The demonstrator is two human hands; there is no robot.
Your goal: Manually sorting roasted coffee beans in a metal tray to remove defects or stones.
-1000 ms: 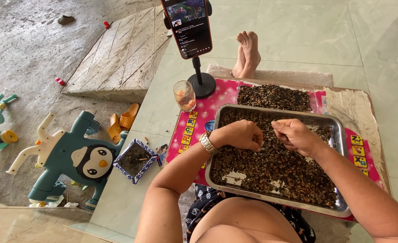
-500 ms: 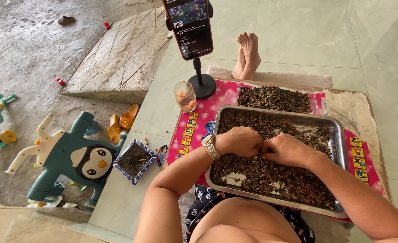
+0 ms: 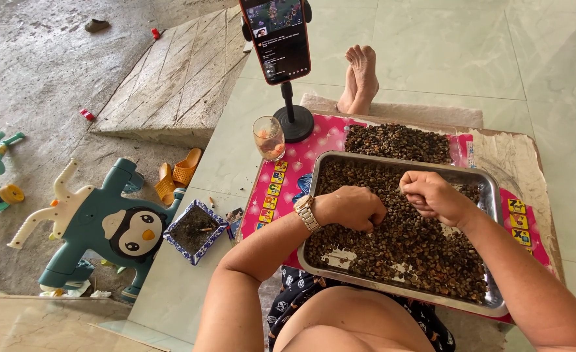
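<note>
Steel is showing along the rim of one rectangular tray [image 3: 493, 195], which is lying on a pink mat [image 3: 314, 146] with its long axis running left to right, tilting slightly down toward the right. Small dark brown beans [image 3: 405, 244], too many to count, are filling it. A second heap of beans [image 3: 397, 142] is sitting on the mat just beyond the tray's far edge.

Two hands are working over the tray. Left hand [image 3: 352, 207], wearing one watch [image 3: 306, 212], is curling down with its fingertips touching the beans; whether it is pinching any is impossible to tell. Right hand [image 3: 432, 193] is hovering just above the beans, fingers folded into a loose fist, its contents hidden.

One glass [image 3: 268, 138] and one phone [image 3: 276, 38] on a stand are standing left of the heap. Two bare feet [image 3: 361, 77] are resting beyond the mat. One penguin toy [image 3: 105, 225] and one patterned square dish [image 3: 196, 231] are lying at the left.
</note>
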